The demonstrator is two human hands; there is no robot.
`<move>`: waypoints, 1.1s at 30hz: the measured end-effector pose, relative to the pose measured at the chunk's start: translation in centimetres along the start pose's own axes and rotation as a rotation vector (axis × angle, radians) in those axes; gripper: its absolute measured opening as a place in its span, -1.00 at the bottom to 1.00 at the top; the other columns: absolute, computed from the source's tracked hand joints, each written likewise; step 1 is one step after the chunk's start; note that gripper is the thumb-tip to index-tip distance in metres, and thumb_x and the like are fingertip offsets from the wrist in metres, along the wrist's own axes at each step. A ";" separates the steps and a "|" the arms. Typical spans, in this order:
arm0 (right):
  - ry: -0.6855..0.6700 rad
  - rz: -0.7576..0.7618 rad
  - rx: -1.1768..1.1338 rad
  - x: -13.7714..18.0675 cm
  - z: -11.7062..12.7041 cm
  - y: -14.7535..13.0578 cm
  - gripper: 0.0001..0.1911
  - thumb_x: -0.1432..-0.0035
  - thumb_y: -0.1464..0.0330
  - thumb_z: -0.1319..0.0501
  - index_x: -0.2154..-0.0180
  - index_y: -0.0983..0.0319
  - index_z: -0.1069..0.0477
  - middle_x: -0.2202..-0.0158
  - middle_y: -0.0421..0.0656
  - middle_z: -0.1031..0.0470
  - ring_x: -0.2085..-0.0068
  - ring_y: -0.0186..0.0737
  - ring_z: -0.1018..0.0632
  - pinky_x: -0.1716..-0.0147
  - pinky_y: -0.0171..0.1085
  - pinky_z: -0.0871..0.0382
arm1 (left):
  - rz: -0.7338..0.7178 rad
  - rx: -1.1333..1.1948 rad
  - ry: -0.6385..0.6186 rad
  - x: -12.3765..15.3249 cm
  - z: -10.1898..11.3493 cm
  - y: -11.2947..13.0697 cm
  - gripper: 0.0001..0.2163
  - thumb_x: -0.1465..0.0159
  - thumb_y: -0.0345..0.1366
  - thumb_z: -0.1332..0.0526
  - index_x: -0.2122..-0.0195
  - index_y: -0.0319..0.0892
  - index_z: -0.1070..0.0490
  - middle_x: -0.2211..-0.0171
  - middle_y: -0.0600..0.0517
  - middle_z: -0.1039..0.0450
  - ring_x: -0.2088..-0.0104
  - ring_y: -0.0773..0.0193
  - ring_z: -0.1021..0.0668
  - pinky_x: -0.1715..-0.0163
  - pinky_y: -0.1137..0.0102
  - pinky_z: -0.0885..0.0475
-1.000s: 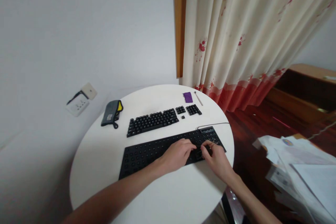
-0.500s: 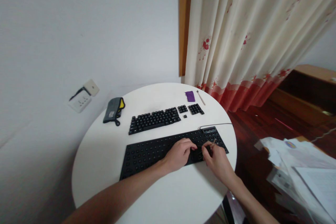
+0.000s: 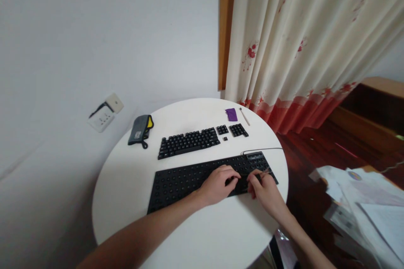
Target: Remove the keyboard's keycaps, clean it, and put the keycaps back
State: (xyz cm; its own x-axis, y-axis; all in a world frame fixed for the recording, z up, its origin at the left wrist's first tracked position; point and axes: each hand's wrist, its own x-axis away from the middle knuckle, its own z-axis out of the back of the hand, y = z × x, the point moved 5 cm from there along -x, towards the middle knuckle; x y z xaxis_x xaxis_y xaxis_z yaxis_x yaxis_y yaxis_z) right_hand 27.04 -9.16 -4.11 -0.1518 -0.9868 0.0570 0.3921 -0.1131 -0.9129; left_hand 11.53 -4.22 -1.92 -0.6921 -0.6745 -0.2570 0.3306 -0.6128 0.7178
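While left hand (image 3: 219,185) and right hand (image 3: 265,189) crowd it, keyboard base (image 3: 179,185) lengthwise left-to-right, right end farther — fingers bunched narrow, can't tell what's held

One camera on the person's head is looking forward and down across the round table (image 3: 202,235), sitting close enough that both forearms (image 3: 158,232) are crossing the view's bottom edge. It is showing the hands (image 3: 219,185) below and right of centre, a wall (image 3: 110,29) filling the upper left, a curtain (image 3: 284,50) the upper right.
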 end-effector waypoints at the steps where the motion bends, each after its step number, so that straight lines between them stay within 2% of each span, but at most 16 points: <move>1: -0.004 -0.023 -0.043 -0.1 0.0 0.3 -0.73 -0.27 0.23 0.00 0.41 0.21 -0.30 0.64 -0.25 -0.38 0.65 -0.28 -0.40 0.62 -0.33 -0.23 | 0.010 0.013 -0.002 0.0 0.0 0.0 -0.85 -0.28 -0.37 -0.18 0.18 -0.16 -0.52 0.29 0.01 -0.49 0.26 0.27 -0.48 0.21 0.39 -0.40; 5: 0.008 0.047 -0.083 -0.1 0.1 -1.1 -0.69 -0.27 0.15 -0.05 0.38 0.22 -0.33 0.59 -0.23 -0.41 0.61 -0.29 -0.41 0.60 -0.34 -0.26 | 0.031 0.100 0.011 0.0 0.2 0.1 -0.74 -0.15 -0.26 -0.37 0.13 -0.17 -0.51 0.26 0.00 -0.48 0.28 0.27 -0.48 0.24 0.40 -0.41; 7: 0.028 0.121 -0.043 0.0 0.1 -2.7 -0.69 -0.27 0.16 -0.05 0.37 0.22 -0.36 0.56 -0.20 -0.43 0.57 -0.28 -0.43 0.56 -0.33 -0.29 | 0.038 0.140 0.050 0.0 0.4 0.0 -0.78 -0.13 -0.29 -0.38 0.20 -0.18 -0.53 0.29 0.01 -0.49 0.29 0.28 -0.49 0.26 0.40 -0.42; 11: 0.083 0.269 0.083 -0.5 -0.2 -5.6 -0.70 -0.29 0.21 -0.03 0.29 0.23 -0.45 0.34 -0.08 -0.55 0.33 -0.17 -0.54 0.29 -0.26 -0.38 | 0.081 0.190 0.216 0.1 1.3 -0.4 -0.86 -0.17 -0.37 -0.34 0.23 -0.19 -0.54 0.32 0.00 -0.51 0.32 0.27 -0.52 0.27 0.39 -0.45; 13: 0.080 0.282 0.077 -1.0 -0.6 -6.2 -0.66 -0.31 0.21 -0.01 0.23 0.23 -0.48 0.25 -0.05 -0.57 0.26 -0.13 -0.56 0.20 -0.24 -0.38 | 0.080 0.182 0.272 0.2 1.9 -0.3 -0.85 -0.18 -0.38 -0.31 0.20 -0.18 -0.54 0.29 -0.01 -0.52 0.28 0.25 -0.53 0.22 0.36 -0.46; 18: 0.098 0.258 0.042 -2.0 -1.6 -6.5 -0.63 -0.31 0.20 -0.02 0.20 0.25 -0.51 0.28 -0.04 -0.59 0.35 -0.14 -0.56 0.30 -0.27 -0.39 | 0.059 0.092 0.355 0.2 3.0 0.2 -0.87 -0.23 -0.38 -0.26 0.20 -0.14 -0.54 0.22 -0.03 -0.46 0.18 0.22 -0.51 0.12 0.32 -0.47; 23: 0.177 0.256 0.016 -2.1 -2.1 -6.4 -0.65 -0.30 0.21 -0.04 0.22 0.27 -0.52 0.31 -0.04 -0.59 0.37 -0.15 -0.56 0.32 -0.28 -0.37 | 0.053 0.079 0.370 0.2 3.1 -0.3 -0.84 -0.21 -0.41 -0.28 0.18 -0.15 -0.52 0.26 -0.01 -0.51 0.27 0.25 -0.53 0.20 0.34 -0.50; 27: 0.228 0.245 -0.020 -2.6 -2.3 -5.6 -0.61 -0.31 0.17 -0.02 0.24 0.28 -0.50 0.34 -0.02 -0.59 0.36 -0.12 -0.57 0.31 -0.26 -0.37 | 0.031 0.045 0.371 0.3 3.4 -0.2 -0.86 -0.23 -0.39 -0.27 0.18 -0.14 -0.54 0.20 -0.02 -0.54 0.20 0.22 -0.55 0.10 0.30 -0.49; 30: 0.290 0.217 -0.066 -3.0 -2.0 -4.8 -0.59 -0.31 0.13 -0.01 0.31 0.27 -0.48 0.38 -0.03 -0.59 0.37 -0.12 -0.56 0.30 -0.25 -0.37 | 0.040 -0.036 0.394 -0.5 5.0 -0.2 -0.85 -0.25 -0.34 -0.26 0.16 -0.13 -0.55 0.19 -0.03 -0.51 0.16 0.21 -0.53 0.08 0.29 -0.47; 33: 0.332 0.210 -0.112 -3.3 -1.8 -4.2 -0.59 -0.31 0.14 -0.01 0.33 0.26 -0.48 0.38 -0.05 -0.58 0.36 -0.14 -0.55 0.28 -0.25 -0.37 | 0.064 -0.181 0.381 -2.8 7.1 -1.4 -0.84 -0.25 -0.30 -0.27 0.16 -0.11 -0.56 0.20 -0.02 -0.51 0.18 0.20 -0.51 0.10 0.27 -0.44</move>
State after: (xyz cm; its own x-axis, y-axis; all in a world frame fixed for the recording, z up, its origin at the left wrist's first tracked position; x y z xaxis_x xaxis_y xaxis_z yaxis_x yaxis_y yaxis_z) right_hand 24.21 -5.20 -1.17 -0.3708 -0.8938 -0.2521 0.3471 0.1184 -0.9303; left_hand 8.49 1.44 2.39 -0.3909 -0.7969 -0.4606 0.4962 -0.6039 0.6238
